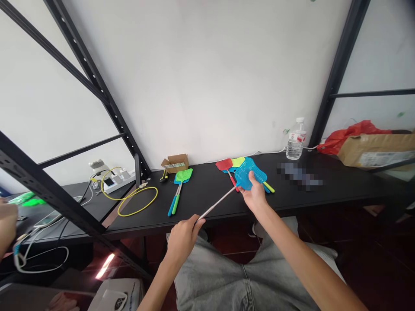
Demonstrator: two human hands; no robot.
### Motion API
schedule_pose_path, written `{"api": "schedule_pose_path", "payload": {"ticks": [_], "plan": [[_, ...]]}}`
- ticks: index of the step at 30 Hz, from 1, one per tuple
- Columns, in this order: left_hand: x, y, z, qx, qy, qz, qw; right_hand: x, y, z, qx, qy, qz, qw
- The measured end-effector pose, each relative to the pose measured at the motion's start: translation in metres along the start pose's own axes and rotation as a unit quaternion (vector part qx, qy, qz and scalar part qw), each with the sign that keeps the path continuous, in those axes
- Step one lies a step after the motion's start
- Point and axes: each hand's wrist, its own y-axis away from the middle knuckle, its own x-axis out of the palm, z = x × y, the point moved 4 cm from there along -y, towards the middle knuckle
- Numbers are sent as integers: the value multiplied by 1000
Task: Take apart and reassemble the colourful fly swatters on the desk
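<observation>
— Black shelf top (pixel 207 216) between dark uprights (pixel 97 86). What's on it?

— Large to small: cardboard box (pixel 376 151) at far right, water bottle (pixel 295 140), green swatter (pixel 183 176), yellow cable (pixel 138 205) in a loose loop, small carton (pixel 175 163), red swatter (pixel 223 164).

— Hands?

— Both closed on the blue swatter (pixel 247 166), which lies slanted across the shelf edge, its head just over the red swatter. Left hand (pixel 183 242) wraps the thin metal handle (pixel 217 203) near its end, below the shelf edge. Right hand (pixel 254 194) pinches the head at its base, fingers (pixel 251 178) pressed on the mesh.

— Anyone else?

— Another person's hand (pixel 7 224) at the far left edge.
</observation>
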Motion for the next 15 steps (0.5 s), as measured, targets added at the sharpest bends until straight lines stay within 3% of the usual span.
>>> {"api": "schedule_pose_path", "payload": {"ticks": [7, 15], "plan": [[-2, -16, -25, -1, -30, -2, 1000, -3, 20, -17, 22, 0, -10, 1000], [4, -34, -51, 5, -45, -21, 999, -4, 28, -15, 1, 9, -15, 1000]]}}
